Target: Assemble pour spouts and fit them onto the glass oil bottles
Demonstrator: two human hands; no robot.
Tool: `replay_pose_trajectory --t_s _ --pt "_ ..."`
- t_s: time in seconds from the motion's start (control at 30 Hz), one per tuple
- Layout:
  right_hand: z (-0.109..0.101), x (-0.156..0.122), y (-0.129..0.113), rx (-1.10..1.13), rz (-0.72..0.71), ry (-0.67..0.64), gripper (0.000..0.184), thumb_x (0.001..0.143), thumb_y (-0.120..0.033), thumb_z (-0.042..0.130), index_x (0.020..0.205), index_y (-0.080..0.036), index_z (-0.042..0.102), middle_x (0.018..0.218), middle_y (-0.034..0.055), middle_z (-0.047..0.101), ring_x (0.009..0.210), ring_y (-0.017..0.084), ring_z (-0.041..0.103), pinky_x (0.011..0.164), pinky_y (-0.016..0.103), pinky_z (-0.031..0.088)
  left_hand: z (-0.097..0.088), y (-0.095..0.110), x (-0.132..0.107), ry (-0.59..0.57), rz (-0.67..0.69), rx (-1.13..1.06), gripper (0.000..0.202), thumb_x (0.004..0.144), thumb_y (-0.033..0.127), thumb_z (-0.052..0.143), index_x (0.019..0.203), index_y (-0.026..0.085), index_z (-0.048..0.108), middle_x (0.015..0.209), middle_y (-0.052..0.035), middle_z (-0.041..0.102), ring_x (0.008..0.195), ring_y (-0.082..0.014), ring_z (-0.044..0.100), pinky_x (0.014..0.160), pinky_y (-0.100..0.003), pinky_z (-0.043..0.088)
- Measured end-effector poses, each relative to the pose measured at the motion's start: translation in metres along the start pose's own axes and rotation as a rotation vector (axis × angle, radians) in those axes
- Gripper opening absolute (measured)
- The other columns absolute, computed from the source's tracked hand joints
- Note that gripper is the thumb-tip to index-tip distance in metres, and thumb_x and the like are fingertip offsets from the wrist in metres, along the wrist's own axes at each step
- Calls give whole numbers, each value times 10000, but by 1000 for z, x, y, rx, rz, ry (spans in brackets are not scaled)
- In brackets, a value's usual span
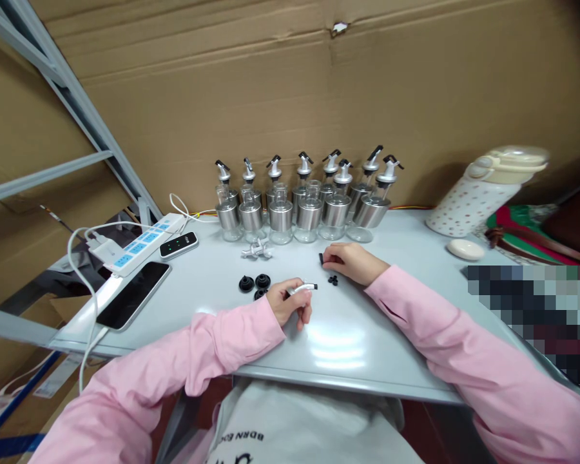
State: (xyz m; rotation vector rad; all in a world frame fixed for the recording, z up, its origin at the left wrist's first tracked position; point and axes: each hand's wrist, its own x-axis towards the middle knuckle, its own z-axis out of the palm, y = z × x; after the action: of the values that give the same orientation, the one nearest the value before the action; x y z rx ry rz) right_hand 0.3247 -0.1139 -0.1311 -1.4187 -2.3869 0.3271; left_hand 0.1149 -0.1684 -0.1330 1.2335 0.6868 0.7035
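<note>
My left hand (pixel 290 304) is closed around a silver pour spout (pixel 303 288) with a small black tip pointing right. Pinched in the fingers of my right hand (pixel 352 261) is a small black flip cap (pixel 321 258), just above the tabletop. Several tiny black pieces (pixel 333 281) lie below the right hand. Beside my left wrist sit black ribbed stoppers (pixel 246 283), one partly covered by that hand. A little pile of silver spout parts (pixel 258 249) rests behind them.
Glass-and-steel oil bottles (pixel 280 216) stand in rows at the back, some topped with spouts. On the left are a power strip (pixel 145 245), a phone (pixel 134 296) and a small black device (pixel 178 245). A dotted flask (pixel 483 190) and white disc (pixel 466 249) stand right.
</note>
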Motion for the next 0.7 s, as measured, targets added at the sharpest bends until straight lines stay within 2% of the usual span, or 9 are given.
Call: replay_pose_trajectory --t_s 0.33,0.53,0.7 --pt "2 0 0 -41 26 14 80 732 -220 560 678 -163 572 620 16 561 538 116 474 556 227 381 0 1 0 -3 -7 2 443 587 554 620 587 160 418 377 51 499 263 -62 418 305 -175 298" --pt "2 -2 1 -77 24 48 116 718 -277 589 739 -164 575 700 32 564 605 136 487 583 242 370 1 1 0 -4 -13 5 445 588 553 623 587 159 415 380 48 503 264 -61 416 308 -175 293" --pt "2 -2 0 -62 4 39 97 730 -262 580 734 -165 574 720 33 562 610 131 494 600 237 392 1 1 0 -8 -8 9 427 600 538 616 586 162 413 382 48 500 265 -61 416 311 -179 296"
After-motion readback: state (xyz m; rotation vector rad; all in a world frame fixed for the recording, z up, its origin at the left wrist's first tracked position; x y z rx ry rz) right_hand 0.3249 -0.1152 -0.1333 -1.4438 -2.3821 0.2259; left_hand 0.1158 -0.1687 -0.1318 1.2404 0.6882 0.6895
